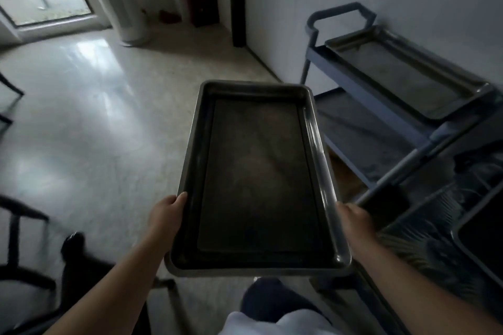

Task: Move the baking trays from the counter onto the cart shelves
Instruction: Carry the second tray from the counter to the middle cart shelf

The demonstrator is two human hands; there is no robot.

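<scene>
Right now, in the head view, a person carries one baking tray (255, 177) out in front, up in the air above the floor (89, 122). The left hand (166, 215) holds the left long edge near the close end. Its grip is curled tight on the rim, with the thumb on top. The right hand (353, 219) holds the right long edge the same way, closed on the rim. The tray looks flat and level, and dark inside. Nothing sits in it that I can make out.

The cart (408, 128) stands to the right, by the wall (353, 8). Its top shelf already has another tray (405, 73) lying in it. The middle shelf (362, 133) under it looks bare. The carried tray is near the cart but not touching it. A worktop is hard to tell in this dim picture, so I leave it out.

What could go wrong? The tray is long, and the hands hold only the near end, so the far end may dip and slip. The far corner could bump the cart post (392, 174) or the shelf edge if it goes in crooked. A dark chair (24, 253) sits low on the left, and a foot might catch it while turning.
</scene>
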